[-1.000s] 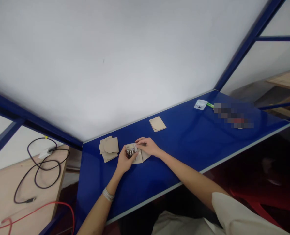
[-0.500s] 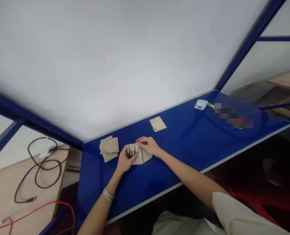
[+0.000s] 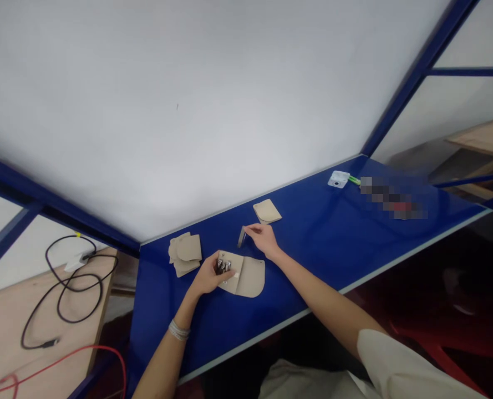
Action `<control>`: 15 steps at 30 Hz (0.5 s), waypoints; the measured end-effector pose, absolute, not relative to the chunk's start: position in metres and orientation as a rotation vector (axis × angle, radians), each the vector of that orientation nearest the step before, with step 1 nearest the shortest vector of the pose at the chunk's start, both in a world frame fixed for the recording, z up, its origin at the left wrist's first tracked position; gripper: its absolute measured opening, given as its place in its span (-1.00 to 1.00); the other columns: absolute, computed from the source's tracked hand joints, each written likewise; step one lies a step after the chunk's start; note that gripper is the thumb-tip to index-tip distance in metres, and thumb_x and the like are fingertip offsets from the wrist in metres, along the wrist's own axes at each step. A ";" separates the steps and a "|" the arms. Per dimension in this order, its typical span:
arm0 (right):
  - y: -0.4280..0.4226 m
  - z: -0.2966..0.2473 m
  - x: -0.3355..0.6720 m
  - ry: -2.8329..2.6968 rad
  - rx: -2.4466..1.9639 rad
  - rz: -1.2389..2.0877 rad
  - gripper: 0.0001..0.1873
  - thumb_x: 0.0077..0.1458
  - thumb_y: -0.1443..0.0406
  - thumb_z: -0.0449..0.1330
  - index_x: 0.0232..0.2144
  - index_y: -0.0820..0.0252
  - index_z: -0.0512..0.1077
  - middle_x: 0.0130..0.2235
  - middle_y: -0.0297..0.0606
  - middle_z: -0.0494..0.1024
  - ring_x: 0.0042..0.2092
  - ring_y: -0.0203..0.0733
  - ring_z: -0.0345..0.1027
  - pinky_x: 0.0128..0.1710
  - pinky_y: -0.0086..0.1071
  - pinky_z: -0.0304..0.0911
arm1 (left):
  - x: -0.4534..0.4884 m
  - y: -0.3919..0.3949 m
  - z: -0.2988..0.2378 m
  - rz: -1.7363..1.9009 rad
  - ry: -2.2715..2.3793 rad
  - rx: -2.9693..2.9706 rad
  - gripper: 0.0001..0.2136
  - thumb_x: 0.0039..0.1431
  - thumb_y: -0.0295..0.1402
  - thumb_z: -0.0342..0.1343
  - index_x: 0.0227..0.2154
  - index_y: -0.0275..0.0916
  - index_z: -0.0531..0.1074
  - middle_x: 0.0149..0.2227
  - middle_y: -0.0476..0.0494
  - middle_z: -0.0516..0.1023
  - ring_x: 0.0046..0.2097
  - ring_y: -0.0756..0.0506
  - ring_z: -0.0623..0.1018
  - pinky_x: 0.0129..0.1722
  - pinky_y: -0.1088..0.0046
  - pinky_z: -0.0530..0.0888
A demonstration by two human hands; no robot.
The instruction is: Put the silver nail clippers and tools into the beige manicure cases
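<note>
My left hand (image 3: 210,274) grips an opened beige flap case (image 3: 250,277) from its left side, thumb pressed over the inside. Small shiny metal tools (image 3: 222,266), seemingly nail clippers, sit in the case's left half; their exact kinds are hard to make out. The right half, with its rounded flap, lies spread out. Just above the case, my right hand (image 3: 263,239) pinches a thin silvery tool (image 3: 241,238) by its upper end, pointing down and apart from the case. Whether it is a file or tweezers cannot be told.
A stack of similar beige cases (image 3: 186,254) lies to the left on the blue table (image 3: 308,244). One more closed beige case (image 3: 267,211) lies behind my right hand. Farther right are a whitish packet (image 3: 338,179) and a blurred-out item. A black cable (image 3: 65,302) rests on a wooden surface at left.
My right hand has lifted away from the case, up and slightly right, with the thin silvery tool now showing in its fingers. The case has tilted, and its flap is more fully visible.
</note>
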State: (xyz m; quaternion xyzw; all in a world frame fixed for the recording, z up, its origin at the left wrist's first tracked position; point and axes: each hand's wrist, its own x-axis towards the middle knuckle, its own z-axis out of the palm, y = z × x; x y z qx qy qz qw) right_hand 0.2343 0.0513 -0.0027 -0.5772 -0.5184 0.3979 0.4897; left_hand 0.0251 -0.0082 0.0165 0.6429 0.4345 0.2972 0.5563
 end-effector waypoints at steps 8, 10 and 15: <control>0.045 0.000 0.236 -1.435 -1.659 0.661 -0.77 0.05 0.17 0.15 -0.42 0.14 0.57 -0.22 -0.18 0.57 -0.12 -0.02 0.35 -0.02 -0.06 0.08 | 0.025 -0.009 0.015 0.703 1.025 1.503 -0.64 -0.10 -0.26 0.33 -0.25 -0.27 0.36 -0.32 -0.04 0.47 -0.30 -0.02 0.45 -0.28 0.49 0.40; 0.045 -0.001 0.236 -1.479 -1.711 0.617 -0.75 0.07 0.16 0.15 -0.39 0.13 0.57 -0.19 -0.13 0.54 -0.08 0.03 0.31 -0.02 -0.03 0.03 | 0.025 -0.009 0.015 0.707 1.028 1.510 -0.64 -0.09 -0.27 0.33 -0.25 -0.26 0.36 -0.32 -0.04 0.48 -0.30 -0.02 0.45 -0.28 0.49 0.40; 0.043 -0.003 0.235 -1.568 -1.780 0.551 -0.72 0.10 0.14 0.13 -0.33 0.13 0.58 -0.17 -0.08 0.51 -0.08 0.03 0.27 -0.06 -0.08 0.02 | 0.026 -0.009 0.015 0.704 1.035 1.511 -0.65 -0.09 -0.27 0.32 -0.26 -0.26 0.36 -0.33 -0.03 0.47 -0.31 -0.01 0.45 -0.29 0.49 0.41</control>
